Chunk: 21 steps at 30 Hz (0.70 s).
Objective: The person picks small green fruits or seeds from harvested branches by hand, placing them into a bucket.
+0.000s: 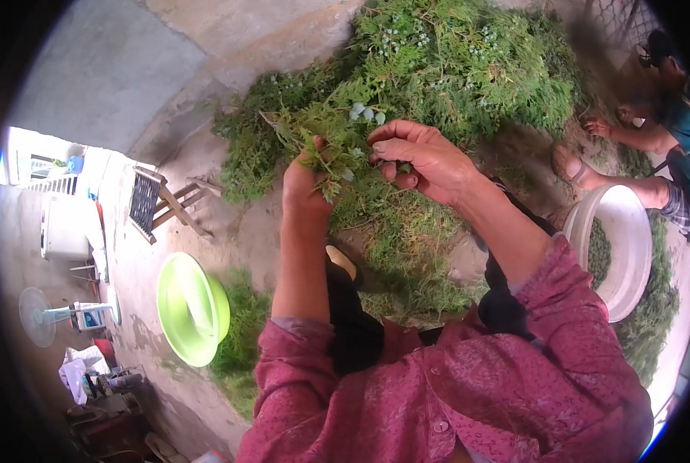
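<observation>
My left hand (306,181) is closed around a leafy green conifer sprig (333,154), held up in front of the pile. Several pale blue-green cones (366,114) show at the sprig's upper right. Just right of the sprig is my right hand (423,160), its fingers curled and thumb near the index finger. Whatever may be between those fingertips is hidden. Beyond both hands lies a large heap of cut conifer branches (468,77), dotted with more of the pale cones.
A lime-green basin (183,309) stands at left, near a folding stool (167,202). At right, a white bucket (630,255) holds small green pieces. Another person (680,127) sits at far right, a hand near the heap. Loose greenery covers the floor between my legs.
</observation>
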### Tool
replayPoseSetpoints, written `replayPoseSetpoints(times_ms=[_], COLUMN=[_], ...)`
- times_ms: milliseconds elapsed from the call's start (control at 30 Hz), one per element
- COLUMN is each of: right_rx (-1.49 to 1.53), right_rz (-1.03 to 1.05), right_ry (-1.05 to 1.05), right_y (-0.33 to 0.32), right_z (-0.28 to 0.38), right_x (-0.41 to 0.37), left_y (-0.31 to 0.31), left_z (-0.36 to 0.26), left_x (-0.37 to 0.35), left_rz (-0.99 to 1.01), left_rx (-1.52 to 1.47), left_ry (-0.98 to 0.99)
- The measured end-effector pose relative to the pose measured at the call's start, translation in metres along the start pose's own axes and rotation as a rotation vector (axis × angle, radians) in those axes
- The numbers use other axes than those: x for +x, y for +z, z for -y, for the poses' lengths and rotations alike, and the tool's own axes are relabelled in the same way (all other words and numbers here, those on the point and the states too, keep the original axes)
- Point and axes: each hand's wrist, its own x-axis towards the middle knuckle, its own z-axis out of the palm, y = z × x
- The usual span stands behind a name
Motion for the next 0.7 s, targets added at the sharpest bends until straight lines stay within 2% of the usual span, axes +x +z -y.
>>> replayPoseSetpoints(times_ms=[100,200,300,400,467,567,600,700], right_rx=[-0.039,-0.184,-0.207,-0.109,-0.078,-0.082,-0.078,-0.027], right_rz=[0.008,0.019,0.021,0.093,0.07,-0.009,-0.008,0.005], right_ry=[-0.066,-0.057,-0.014,0.048,0.12,0.156,0.155,0.164], right_y=[0.003,0.006,0.006,0.003,0.01,0.004,0.004,0.006], right_z=[-0.004,-0.004,-0.006,-0.009,-0.004,0.002,0.002,0.0], right_x=[-0.002,-0.001,0.002,0.002,-0.007,-0.017,-0.017,-0.015], left_y=[-0.003,-0.016,0.003,0.0,-0.028,-0.01,-0.006,0.012], left_z=[0.011,0.014,0.017,0.02,0.014,-0.013,-0.014,-0.005], left_x=[0.001,0.013,0.004,0.008,0.025,0.0,-0.003,-0.012], left_rz=[-0.019,0.08,0.032,-0.011,-0.11,-0.199,-0.311,-0.258], left_rx=[0.095,0.079,0.127,0.133,0.109,0.035,0.11,0.152], left_ry=[0.0,-0.015,-0.037,0.037,0.122,0.098,0.158,0.171])
